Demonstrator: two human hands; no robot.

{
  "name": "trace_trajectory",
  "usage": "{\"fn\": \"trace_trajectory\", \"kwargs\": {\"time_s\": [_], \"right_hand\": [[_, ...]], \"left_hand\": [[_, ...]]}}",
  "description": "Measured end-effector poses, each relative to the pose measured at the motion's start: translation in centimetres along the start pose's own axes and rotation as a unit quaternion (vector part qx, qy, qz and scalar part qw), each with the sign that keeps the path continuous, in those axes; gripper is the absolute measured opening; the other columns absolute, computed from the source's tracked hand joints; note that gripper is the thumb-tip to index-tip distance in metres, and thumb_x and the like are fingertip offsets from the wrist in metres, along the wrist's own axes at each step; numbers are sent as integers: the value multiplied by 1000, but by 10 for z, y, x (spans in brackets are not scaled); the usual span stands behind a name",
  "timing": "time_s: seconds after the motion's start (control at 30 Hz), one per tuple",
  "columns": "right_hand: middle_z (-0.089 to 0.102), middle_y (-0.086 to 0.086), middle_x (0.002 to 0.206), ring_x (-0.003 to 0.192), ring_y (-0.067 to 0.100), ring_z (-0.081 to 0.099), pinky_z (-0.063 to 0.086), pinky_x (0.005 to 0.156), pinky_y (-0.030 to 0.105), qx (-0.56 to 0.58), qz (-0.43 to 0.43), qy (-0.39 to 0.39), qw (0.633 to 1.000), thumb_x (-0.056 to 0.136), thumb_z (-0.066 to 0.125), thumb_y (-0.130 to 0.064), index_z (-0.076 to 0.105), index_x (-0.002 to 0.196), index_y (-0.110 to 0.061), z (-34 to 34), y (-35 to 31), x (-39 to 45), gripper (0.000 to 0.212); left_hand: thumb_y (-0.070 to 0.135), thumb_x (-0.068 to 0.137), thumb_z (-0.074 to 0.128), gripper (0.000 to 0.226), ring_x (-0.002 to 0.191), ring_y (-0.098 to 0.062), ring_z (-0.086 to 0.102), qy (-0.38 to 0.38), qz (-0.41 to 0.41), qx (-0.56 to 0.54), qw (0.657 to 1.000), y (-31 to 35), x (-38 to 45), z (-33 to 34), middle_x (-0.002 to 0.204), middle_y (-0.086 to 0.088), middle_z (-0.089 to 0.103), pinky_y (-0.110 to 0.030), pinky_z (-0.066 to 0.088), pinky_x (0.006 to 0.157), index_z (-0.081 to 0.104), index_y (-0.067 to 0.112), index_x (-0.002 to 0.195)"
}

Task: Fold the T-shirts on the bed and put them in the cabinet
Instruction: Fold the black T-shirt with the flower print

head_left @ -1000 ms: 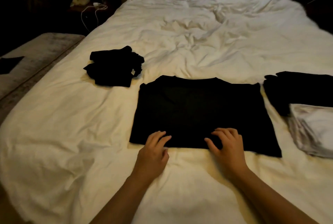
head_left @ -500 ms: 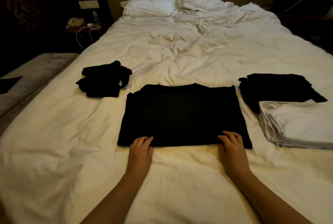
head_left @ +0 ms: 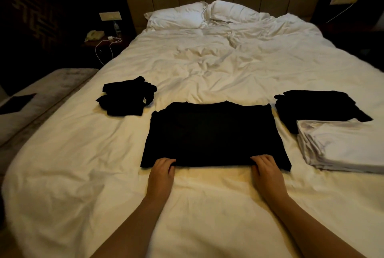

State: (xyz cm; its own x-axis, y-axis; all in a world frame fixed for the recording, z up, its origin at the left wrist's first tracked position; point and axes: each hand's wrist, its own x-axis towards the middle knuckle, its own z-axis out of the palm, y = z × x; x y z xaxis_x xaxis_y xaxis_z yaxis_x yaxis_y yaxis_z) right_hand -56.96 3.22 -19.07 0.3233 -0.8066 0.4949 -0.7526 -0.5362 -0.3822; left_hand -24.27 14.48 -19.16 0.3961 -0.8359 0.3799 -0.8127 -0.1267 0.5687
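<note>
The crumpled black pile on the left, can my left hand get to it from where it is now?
Probably yes. The left hand grips the near hem of the flat black T-shirt, and only bare sheet lies between it and the crumpled black pile. It would have to let go first.

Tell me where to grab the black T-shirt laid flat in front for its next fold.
Grip the black T-shirt along its near hem, coming from the foot of the bed. It lies flat, collar away; the left hand and right hand already pinch that edge.
</note>
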Motion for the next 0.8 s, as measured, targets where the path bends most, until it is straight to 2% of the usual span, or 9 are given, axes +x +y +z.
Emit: {"fn": "trace_trajectory", "kwargs": {"time_s": [0.07, 0.17, 0.33, 0.43, 0.57, 0.67, 0.8], "right_hand": [[70, 14, 106, 103, 31, 58, 54, 81, 42, -1, -14, 3, 1000, 92, 43, -25, 70, 109, 0, -6, -1, -2, 41], [69, 14, 100, 97, 32, 59, 53, 76, 40, -8, -24, 15, 1000, 91, 43, -28, 70, 103, -1, -16, -5, -3, 41], [66, 11, 88, 87, 28, 56, 48, 68, 36, 1, -23, 38, 999, 88, 46, -32, 71, 91, -5, -33, -11, -8, 36], [65, 10, 79, 78, 31, 58, 48, 63, 37, 7, -50, 69, 996, 86, 49, -29, 70, 82, -4, -47, -14, -15, 32], [56, 7, 62, 63, 26, 53, 38, 54, 31, -8, -85, 121, 989, 84, 50, -28, 63, 66, -7, -73, -27, -26, 31], [47, 6, 53, 48, 27, 50, 31, 51, 25, -18, -75, 129, 989, 82, 49, -32, 54, 57, -9, -85, -37, -31, 35], [42, 2, 51, 45, 25, 47, 27, 49, 26, -26, -66, 102, 992, 84, 47, -38, 52, 56, -10, -90, -42, -27, 40]], "left_hand": [[-1, 89, 66, 22, 101, -23, 64, 3, 23, 5, 1000, -2, 2, -6, 107, -7, 69, -25, 44, 92, 73, 7, 108], [10, 88, 59, 21, 90, -24, 65, 9, 71, 28, 997, -6, 3, -16, 98, -7, 70, -25, 44, 86, 73, 7, 103], [35, 92, 44, 38, 81, -19, 64, 8, 102, 46, 994, 3, -3, -39, 88, -1, 70, -28, 48, 75, 75, 12, 93], [36, 92, 44, 38, 78, -20, 64, 13, 131, 45, 990, 13, -3, -59, 84, 1, 70, -25, 45, 72, 74, 13, 89], [37, 93, 48, 35, 71, -19, 63, 22, 173, 45, 984, 25, -8, -83, 77, 1, 68, -28, 46, 68, 71, 13, 84], [44, 94, 44, 40, 65, -17, 59, 9, 157, 47, 986, 27, -14, -91, 69, 2, 63, -32, 47, 60, 64, 15, 76], [42, 95, 45, 38, 61, -18, 57, 9, 145, 51, 988, 26, -14, -92, 65, 2, 58, -33, 44, 55, 58, 15, 72]]}}
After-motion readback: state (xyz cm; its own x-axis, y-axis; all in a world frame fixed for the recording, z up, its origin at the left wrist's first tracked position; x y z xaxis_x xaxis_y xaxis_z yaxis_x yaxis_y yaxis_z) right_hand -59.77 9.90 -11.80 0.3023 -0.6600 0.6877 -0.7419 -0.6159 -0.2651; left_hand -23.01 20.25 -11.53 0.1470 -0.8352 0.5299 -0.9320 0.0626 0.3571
